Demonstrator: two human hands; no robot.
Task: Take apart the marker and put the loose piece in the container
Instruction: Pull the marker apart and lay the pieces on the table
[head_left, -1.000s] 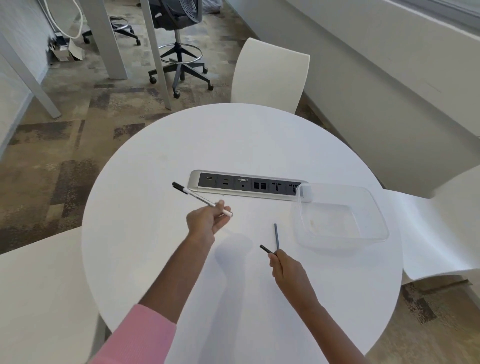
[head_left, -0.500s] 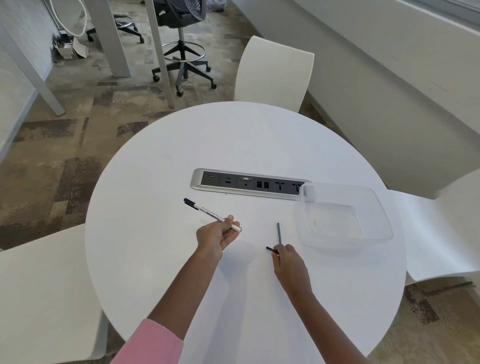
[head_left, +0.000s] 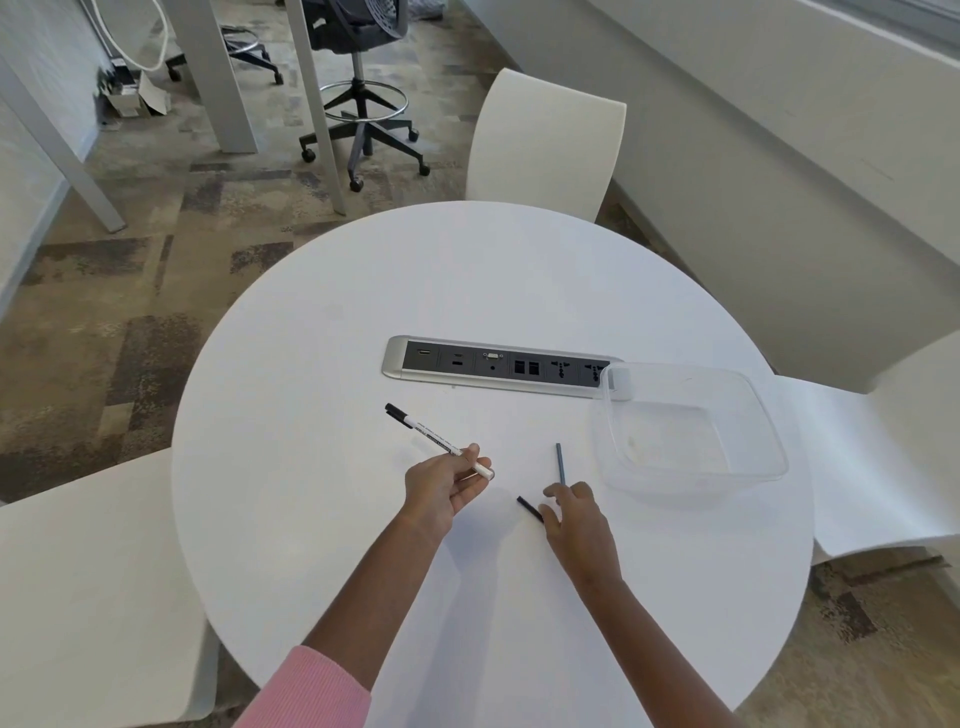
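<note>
My left hand (head_left: 441, 491) holds a white marker barrel (head_left: 439, 439) by its near end, and the black tip points up and away to the left. A thin grey ink rod (head_left: 560, 462) lies on the white round table (head_left: 467, 291); its near end is at the fingertips of my right hand (head_left: 576, 525). A short black end piece (head_left: 530, 508) lies on the table beside my right thumb. My right fingers are spread and closed around neither piece. An empty clear plastic container (head_left: 670, 441) stands to the right of the rod.
A recessed power and data socket strip (head_left: 498, 364) runs across the table's middle, its right end under the container's corner. White chairs stand at the far side (head_left: 545, 140), left (head_left: 78, 571) and right (head_left: 883, 441). A black office chair (head_left: 363, 78) stands beyond.
My right hand lowered the grey rod and the black piece to the table and spread its fingers. My left hand moved slightly right and toward me with the barrel.
</note>
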